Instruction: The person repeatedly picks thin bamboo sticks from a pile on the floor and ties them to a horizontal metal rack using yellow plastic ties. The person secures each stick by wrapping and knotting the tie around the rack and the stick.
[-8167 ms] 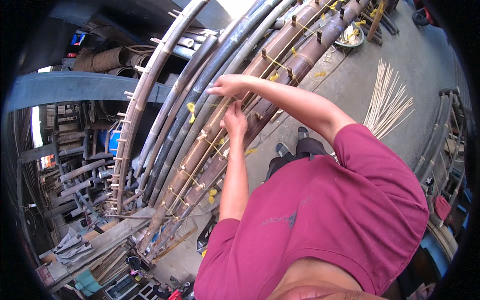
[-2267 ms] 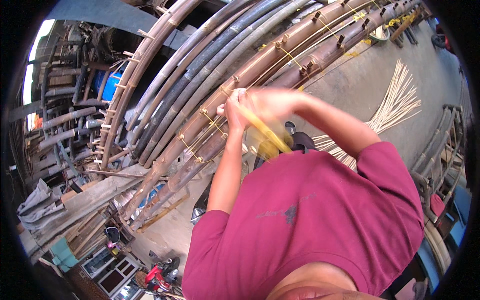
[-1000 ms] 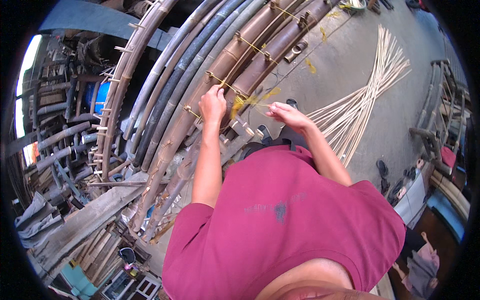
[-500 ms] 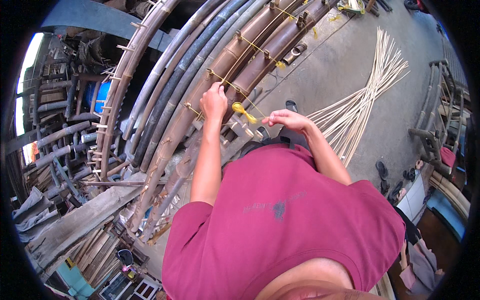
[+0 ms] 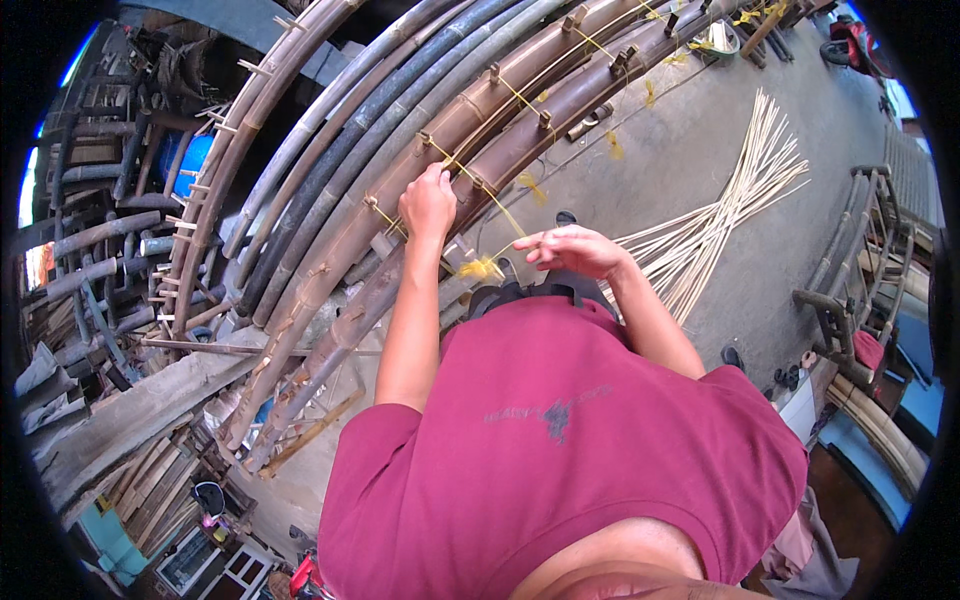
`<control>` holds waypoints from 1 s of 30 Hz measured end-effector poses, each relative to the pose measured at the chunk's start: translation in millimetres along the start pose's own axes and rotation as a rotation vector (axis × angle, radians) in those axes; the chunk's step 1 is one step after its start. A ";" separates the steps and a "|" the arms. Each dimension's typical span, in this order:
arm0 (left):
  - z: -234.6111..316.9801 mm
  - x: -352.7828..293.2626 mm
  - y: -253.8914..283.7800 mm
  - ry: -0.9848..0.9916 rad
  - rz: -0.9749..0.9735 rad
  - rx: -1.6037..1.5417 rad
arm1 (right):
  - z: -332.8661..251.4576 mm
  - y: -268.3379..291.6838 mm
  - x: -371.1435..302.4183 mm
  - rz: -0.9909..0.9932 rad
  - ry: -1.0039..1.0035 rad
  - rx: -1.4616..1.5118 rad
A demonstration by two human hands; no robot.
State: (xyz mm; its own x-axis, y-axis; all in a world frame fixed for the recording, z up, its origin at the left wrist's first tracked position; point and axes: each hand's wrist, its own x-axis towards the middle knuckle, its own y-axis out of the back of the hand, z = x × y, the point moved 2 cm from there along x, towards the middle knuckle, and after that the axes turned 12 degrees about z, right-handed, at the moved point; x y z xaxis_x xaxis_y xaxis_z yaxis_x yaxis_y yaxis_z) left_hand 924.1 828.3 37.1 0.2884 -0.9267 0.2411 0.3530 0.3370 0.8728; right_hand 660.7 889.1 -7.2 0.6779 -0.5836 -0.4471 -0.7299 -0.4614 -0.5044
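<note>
My left hand (image 5: 428, 205) is closed at the near edge of a thick brown bamboo pole (image 5: 462, 112). Its fingertips pinch the end of a thin tan strip (image 5: 515, 112) that runs along the pole. Yellow twine (image 5: 508, 214) stretches from a peg on the second brown pole (image 5: 500, 160) to my right hand (image 5: 572, 250), whose thumb and fingers hold it. Below that hand hangs a loose yellow bundle of the twine (image 5: 480, 268), blurred. More twine crosses between the short pegs (image 5: 544, 120) standing up from both poles.
Dark curved poles (image 5: 345, 170) lie left of the work, beside a pegged bamboo pole (image 5: 215, 190). A fan of thin pale sticks (image 5: 725, 205) is spread on the concrete floor (image 5: 670, 130) at right. Bamboo furniture frames (image 5: 850, 270) stand far right. A wooden beam (image 5: 160, 410) lies at lower left.
My right hand has shifted slightly and its fingers are straighter, with the twine still running to it. The yellow bundle has swung downward. The left hand stays at the pole; the view has turned a little.
</note>
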 end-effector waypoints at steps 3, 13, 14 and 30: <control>3.6 0.2 5.7 0.031 -0.032 -0.013 | -7.2 -7.4 -0.2 0.080 0.145 -0.070; 32.7 -73.9 63.3 -0.094 0.215 -0.605 | -5.6 -1.1 -4.5 0.228 -0.047 0.173; 29.5 -94.1 62.5 -0.059 0.121 -0.607 | -4.5 -0.1 -4.1 0.235 -0.073 0.128; -20.0 -145.6 -69.1 0.495 -0.354 -1.250 | -3.6 -67.8 12.1 0.029 -0.592 0.480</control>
State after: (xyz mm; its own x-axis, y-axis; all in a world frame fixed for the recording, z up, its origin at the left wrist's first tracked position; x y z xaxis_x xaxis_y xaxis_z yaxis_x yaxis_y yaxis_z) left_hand 875.5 943.3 -66.8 0.2061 -0.9269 -0.3136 0.9502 0.2662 -0.1621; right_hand 718.0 910.9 24.3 0.6920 -0.0729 -0.7182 -0.7213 -0.0313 -0.6919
